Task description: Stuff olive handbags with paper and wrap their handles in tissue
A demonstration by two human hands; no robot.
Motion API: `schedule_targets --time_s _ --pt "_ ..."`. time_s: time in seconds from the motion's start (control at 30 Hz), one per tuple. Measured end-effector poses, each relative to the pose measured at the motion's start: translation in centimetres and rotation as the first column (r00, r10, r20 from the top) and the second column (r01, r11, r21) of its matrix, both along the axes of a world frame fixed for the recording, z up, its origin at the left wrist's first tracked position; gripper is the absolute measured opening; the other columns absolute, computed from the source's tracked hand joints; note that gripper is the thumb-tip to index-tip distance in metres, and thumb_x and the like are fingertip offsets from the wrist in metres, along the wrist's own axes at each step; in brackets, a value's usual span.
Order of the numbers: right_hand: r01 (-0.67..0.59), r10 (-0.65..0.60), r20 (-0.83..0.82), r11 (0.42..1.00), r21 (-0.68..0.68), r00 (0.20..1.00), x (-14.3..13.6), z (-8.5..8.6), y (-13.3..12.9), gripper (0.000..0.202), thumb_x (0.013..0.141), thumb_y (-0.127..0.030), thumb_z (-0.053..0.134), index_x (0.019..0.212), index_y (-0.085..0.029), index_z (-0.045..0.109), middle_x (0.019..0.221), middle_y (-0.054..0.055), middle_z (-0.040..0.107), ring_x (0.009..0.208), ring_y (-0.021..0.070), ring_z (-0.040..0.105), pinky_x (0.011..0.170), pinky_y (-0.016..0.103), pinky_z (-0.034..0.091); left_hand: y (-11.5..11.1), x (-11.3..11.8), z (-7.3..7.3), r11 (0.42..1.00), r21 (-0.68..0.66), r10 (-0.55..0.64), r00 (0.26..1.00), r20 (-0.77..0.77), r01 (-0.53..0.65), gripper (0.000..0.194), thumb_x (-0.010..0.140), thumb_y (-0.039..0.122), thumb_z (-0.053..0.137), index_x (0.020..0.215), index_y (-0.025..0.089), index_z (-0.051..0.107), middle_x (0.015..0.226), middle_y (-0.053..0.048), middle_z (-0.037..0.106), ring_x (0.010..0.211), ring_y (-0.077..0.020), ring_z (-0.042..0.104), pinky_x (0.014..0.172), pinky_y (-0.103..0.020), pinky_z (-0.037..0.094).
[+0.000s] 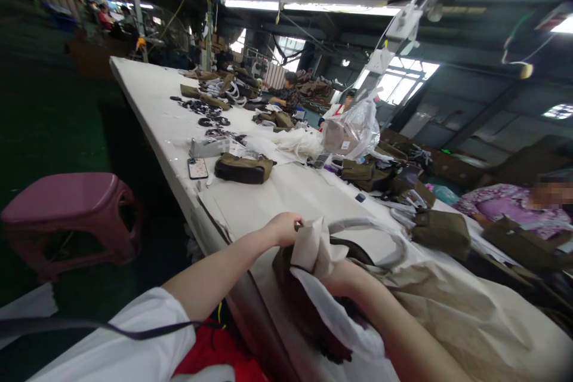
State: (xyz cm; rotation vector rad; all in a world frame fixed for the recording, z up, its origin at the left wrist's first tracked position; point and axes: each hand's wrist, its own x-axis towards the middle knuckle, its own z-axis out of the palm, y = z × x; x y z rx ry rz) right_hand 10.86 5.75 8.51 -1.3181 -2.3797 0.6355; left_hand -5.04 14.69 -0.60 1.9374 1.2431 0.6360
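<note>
A dark brown and olive bag [286, 271] with a white-wrapped handle [340, 316] lies at the table's near edge in front of me. My left hand [286, 228] is closed at its far left rim, fingers curled on the edge. Beige lining cloth [317, 245] stands up out of the bag's opening. My right hand [335, 276] reaches into that cloth from the right, and its fingers are hidden behind the folds. A second pale wrapped strap [380, 227] arches over the table just beyond the bag.
The long white table [156, 95] carries a finished-looking olive pouch [244, 168], a phone [197, 168], black hardware [215, 122] and a clear plastic bag [353, 131]. Olive bags [441, 234] and brown paper [465, 310] lie right. A pink stool [71, 209] stands left. A person in purple [501, 203] sits right.
</note>
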Motion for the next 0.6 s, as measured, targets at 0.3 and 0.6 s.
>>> schedule_targets --time_s 0.3,0.6 --pt "-0.264 0.078 0.424 0.878 0.4 0.902 -1.8 5.5 -2.0 0.034 0.087 -0.02 0.055 0.12 -0.024 0.065 0.142 0.008 0.052 0.13 0.0306 0.046 0.107 0.048 0.039 -0.2 0.4 1.5 0.993 0.115 -0.013 0.996 -0.083 0.023 0.027 0.074 0.034 0.063 0.092 0.016 0.072 0.087 -0.006 0.072 0.082 -0.0215 0.064 0.07 -0.026 0.045" --pt "-0.16 0.073 0.441 0.974 0.163 0.894 3.0 0.3 -2.1 0.028 0.098 -0.023 0.045 0.115 -0.025 0.066 0.116 0.008 0.066 0.109 0.0239 0.059 0.095 0.04 0.05 0.4 -1.1 1.7 0.998 -0.059 -0.036 0.999 0.008 0.037 0.035 0.063 0.027 0.061 0.096 0.019 0.071 0.072 0.0 0.069 0.06 -0.014 0.06 0.053 -0.021 0.043"
